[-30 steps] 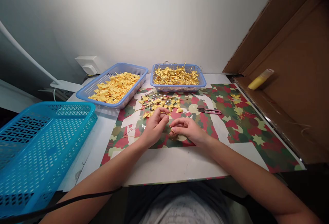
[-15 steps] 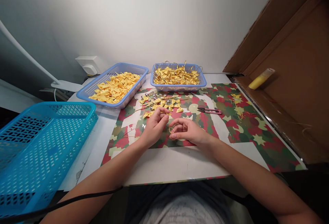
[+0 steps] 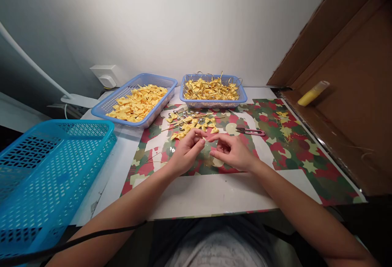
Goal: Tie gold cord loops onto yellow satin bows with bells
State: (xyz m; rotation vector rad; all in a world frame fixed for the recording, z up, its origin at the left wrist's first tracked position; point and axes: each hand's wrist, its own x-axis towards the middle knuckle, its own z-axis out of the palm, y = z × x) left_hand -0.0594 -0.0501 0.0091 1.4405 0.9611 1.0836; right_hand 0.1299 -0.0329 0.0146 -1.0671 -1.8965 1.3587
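Observation:
Over the middle of the patterned sheet, my left hand (image 3: pixel 187 151) has its thumb and fingers closed in a pinch; whatever sits between the tips is too small to make out. My right hand (image 3: pixel 232 152) faces it, the index finger stretched towards the left fingertips and the thumb held apart below. Just beyond my hands lies a loose pile of yellow ribbon bows (image 3: pixel 185 127), mixed with gold cords and small silver bells or beads. Pink-handled thread snips (image 3: pixel 250 132) rest to the right of the pile.
A blue basket of yellow bows (image 3: pixel 137 101) stands at the back left. Another blue basket (image 3: pixel 212 104) holds bows with gold cords. A turquoise basket (image 3: pixel 105 128) is at the left. Yellow scraps (image 3: pixel 286 131) lie at the right, near a cardboard wall (image 3: pixel 346 75) and a yellow tube (image 3: pixel 312 94).
My right hand has moved up a little, with its index finger extended. The thin gold loop seen at its fingertips before is no longer visible. My left hand has shifted slightly right.

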